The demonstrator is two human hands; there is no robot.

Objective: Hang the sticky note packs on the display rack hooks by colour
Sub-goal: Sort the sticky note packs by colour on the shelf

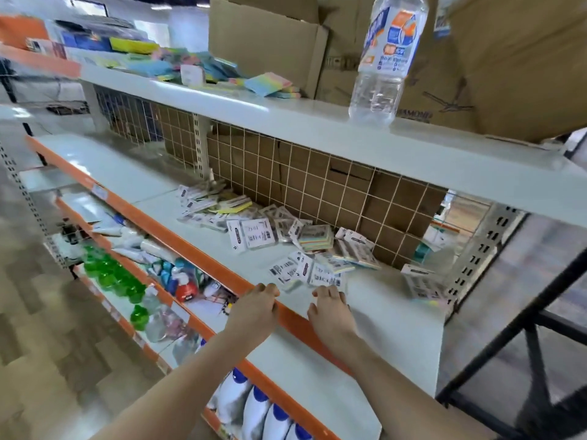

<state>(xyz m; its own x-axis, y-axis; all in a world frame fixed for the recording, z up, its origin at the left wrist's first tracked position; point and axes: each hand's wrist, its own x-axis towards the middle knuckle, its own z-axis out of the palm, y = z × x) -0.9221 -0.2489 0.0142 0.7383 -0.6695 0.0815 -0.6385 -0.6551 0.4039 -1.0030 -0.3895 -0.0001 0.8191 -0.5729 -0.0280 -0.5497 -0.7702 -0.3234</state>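
Now left hand [254,308] curled over orange shelf edge [197,255]; right hand [330,312] flat beside packs [305,273], fingers relaxed.

Lighting: bright, even and diffuse; glare washed out the upper left. Shadows: soft, under the top shelf [317,128] and against the wire grid [317,192]. Distortion: wide-angle bowing of shelf edges. Sharpness: motion blur on the floor [38,312], right side and water bottle [387,58]; pack labels unreadable.
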